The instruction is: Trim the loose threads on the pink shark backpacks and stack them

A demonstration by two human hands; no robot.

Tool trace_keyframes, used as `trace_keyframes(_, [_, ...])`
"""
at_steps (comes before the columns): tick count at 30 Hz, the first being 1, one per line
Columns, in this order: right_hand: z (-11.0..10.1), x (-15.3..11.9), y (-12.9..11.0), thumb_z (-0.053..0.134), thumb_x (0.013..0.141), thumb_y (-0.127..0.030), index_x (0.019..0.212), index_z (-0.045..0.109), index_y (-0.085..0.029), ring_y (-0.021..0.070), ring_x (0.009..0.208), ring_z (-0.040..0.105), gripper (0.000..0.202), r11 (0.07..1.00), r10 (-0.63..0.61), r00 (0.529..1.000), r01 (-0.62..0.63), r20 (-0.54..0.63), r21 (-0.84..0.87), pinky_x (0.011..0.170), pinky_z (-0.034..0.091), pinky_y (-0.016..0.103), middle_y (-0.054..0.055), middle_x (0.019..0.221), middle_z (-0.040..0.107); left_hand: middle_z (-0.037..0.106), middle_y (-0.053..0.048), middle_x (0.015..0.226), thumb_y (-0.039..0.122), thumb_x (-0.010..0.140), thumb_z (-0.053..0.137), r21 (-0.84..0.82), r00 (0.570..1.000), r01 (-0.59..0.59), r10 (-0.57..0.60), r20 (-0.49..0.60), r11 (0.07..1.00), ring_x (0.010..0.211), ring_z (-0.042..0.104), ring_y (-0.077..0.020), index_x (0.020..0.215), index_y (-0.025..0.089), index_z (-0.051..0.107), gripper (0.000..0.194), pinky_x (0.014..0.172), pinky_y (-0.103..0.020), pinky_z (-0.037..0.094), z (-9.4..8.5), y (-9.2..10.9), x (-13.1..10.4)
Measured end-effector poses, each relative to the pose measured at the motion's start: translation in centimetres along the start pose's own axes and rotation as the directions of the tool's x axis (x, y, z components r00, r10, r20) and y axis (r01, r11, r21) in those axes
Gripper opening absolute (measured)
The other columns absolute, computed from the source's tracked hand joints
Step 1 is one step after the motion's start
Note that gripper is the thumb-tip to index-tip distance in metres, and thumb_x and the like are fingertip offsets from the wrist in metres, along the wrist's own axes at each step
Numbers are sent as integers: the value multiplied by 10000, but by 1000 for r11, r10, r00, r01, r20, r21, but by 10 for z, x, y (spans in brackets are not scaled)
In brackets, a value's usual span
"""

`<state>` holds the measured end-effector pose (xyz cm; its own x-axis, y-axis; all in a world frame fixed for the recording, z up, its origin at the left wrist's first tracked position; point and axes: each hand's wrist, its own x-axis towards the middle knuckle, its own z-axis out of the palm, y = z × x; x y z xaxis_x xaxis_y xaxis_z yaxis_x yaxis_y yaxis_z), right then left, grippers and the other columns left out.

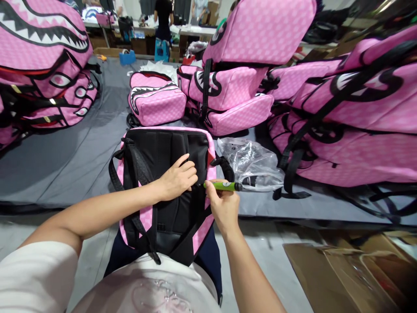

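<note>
A pink and black backpack (163, 145) lies across my lap and the table edge, its black padded back and shoulder straps facing up. My left hand (178, 177) rests on that padding, little finger stretched out and the other fingers curled towards the thumb. Whatever sits in that pinch is hidden. My right hand (224, 204) grips a green pen-shaped tool (223, 186) with a black end, at the backpack's right edge. The tool's left end points at my left fingertips, a small gap away.
Clear plastic bags (252, 163) lie right of the backpack on the grey-covered table (109, 117). Stacked pink backpacks stand left (42, 43), ahead (224, 87) and right (365, 117). A small pink bag (159, 102) stands ahead. Cardboard (319, 274) lies low at right; a person (163, 19) stands far back.
</note>
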<state>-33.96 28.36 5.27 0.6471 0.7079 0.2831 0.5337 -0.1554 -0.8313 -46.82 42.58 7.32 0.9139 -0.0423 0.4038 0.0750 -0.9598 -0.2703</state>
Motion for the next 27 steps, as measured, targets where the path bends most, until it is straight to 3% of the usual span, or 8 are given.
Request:
trace_keyframes(11, [-12, -12, -13, 610, 876, -476, 776, 642, -184, 151, 489, 583, 311, 997, -51, 999, 51, 11, 63, 498, 461, 273, 10, 589, 632, 629, -27, 880, 395, 913, 614, 109, 1000, -23, 24, -4, 994, 1019, 564, -217, 875, 171, 622, 228, 1169, -515, 354, -29, 13, -4])
trace_keyframes(17, [-23, -19, -20, 631, 865, -466, 746, 642, -184, 137, 470, 566, 306, 988, -89, 995, 84, 33, 131, 478, 452, 260, -1, 561, 619, 629, -18, 832, 444, 901, 622, 137, 999, -6, 10, -31, 991, 932, 566, -207, 838, 171, 622, 280, 1167, -506, 309, -50, 7, -6])
trace_keyframes(21, [-43, -6, -49, 694, 824, -453, 841, 657, -189, 120, 450, 548, 267, 922, -81, 996, 60, 39, 382, 433, 450, 241, -25, 573, 621, 638, -34, 794, 472, 881, 645, 130, 997, 57, -51, -49, 990, 863, 576, -208, 804, 158, 616, 324, 1028, -452, 393, -92, 5, -5])
trace_keyframes(25, [-70, 14, -90, 708, 845, -339, 843, 676, -209, 97, 436, 523, 134, 813, -241, 970, 182, 36, 553, 430, 425, 221, -45, 543, 612, 657, -39, 776, 506, 865, 662, 50, 969, 243, -241, -47, 969, 795, 599, -210, 809, 154, 607, 360, 801, -383, 408, -151, 22, -5])
trace_keyframes(27, [-77, 21, -102, 706, 854, -323, 856, 694, -211, 88, 431, 521, 113, 753, -328, 944, 241, 33, 612, 449, 437, 218, -50, 534, 611, 661, -27, 753, 550, 846, 668, -33, 937, 350, -350, 7, 936, 768, 614, -207, 803, 159, 604, 398, 738, -358, 390, -165, 34, -8])
